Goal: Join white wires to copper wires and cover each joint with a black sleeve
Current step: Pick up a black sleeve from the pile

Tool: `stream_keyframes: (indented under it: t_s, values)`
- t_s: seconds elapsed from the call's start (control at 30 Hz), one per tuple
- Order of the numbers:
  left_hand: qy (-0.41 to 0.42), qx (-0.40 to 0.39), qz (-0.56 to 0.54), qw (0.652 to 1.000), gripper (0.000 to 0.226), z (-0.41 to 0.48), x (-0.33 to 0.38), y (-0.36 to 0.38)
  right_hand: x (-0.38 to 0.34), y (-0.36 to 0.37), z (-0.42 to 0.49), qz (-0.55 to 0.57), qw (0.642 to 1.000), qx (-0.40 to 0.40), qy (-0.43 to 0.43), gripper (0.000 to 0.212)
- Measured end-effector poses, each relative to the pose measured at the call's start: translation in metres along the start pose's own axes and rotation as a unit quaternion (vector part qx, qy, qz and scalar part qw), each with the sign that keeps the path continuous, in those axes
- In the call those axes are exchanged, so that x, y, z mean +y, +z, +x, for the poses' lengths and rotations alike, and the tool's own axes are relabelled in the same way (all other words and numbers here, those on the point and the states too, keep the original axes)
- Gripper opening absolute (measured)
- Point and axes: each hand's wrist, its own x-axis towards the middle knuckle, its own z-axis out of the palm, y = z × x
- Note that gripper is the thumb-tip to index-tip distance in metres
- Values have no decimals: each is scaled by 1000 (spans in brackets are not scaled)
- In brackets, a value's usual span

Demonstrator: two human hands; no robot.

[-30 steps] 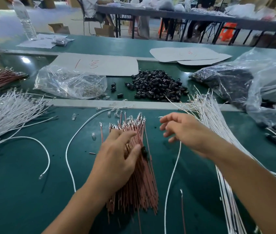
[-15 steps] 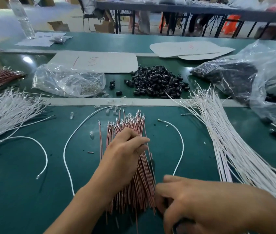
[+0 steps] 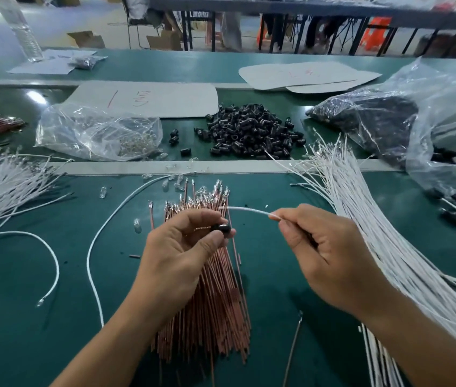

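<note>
A bundle of copper wires (image 3: 210,317) was laid nearest on the green bench (image 3: 39,331), under the hands. Above it, a black sleeve (image 3: 221,227) was pinched by the left hand (image 3: 182,252). A white wire (image 3: 249,210) was gripped by the right hand (image 3: 321,252), its free end held just above the sleeve. A sheaf of white wires (image 3: 360,219) was spread to the right. Farther back, loose black sleeves (image 3: 249,132) were heaped.
</note>
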Motion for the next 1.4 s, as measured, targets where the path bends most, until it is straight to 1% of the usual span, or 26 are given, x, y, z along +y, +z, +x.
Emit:
stream_keyframes:
  t_s: [0.13, 0.27, 0.37, 0.57, 0.7, 0.8, 0.93, 1.1, 1.2, 1.23, 1.3, 1.37, 1.4]
  values:
    - [9, 8, -14, 1000, 23, 3, -4, -1, 10, 7, -1, -32, 999, -19, -3, 15]
    - [13, 18, -35, 999, 29, 4, -7, -1, 16, 10, -1, -27, 1000, -11, 5, 21]
    - [10, 26, -50, 998, 26, 5, -8, -4, 16, 7, -3, -18, 1000, 2, 11, 25]
    - [-1, 28, -40, 999, 17, 5, -10, -7, 13, 10, -3, -3, 1000, -1, 12, 24]
    - [-6, 33, -54, 998, 16, 5, -10, -6, 14, 8, -5, 5, 1000, -2, 10, 23]
    - [-4, 21, -50, 999, 17, 3, -8, -5, 14, 8, -6, 6, 1000, -7, 6, 22]
    - [9, 1, -22, 1000, 17, 1, -8, -1, 14, 12, -5, 3, 999, -31, -7, 18]
    - [28, -46, 46, 997, 18, -3, -11, 5, 14, 19, -8, 16, 994, -103, -43, 16]
    - [27, -37, 34, 998, 21, -3, -9, 4, 18, 19, -8, 15, 994, -95, -42, 15]
    - [27, -28, 36, 999, 19, -3, -8, 4, 19, 18, -7, 22, 995, -87, -37, 16]
    - [41, -19, 72, 996, 16, -4, -8, 5, 17, 18, -6, 44, 995, -88, -30, 23]
    - [68, -30, 116, 990, 13, -8, -9, 9, 10, 21, -6, 61, 990, -122, -37, 32]
    - [85, -40, 138, 986, 11, -10, -9, 11, 7, 22, -7, 66, 987, -138, -47, 32]
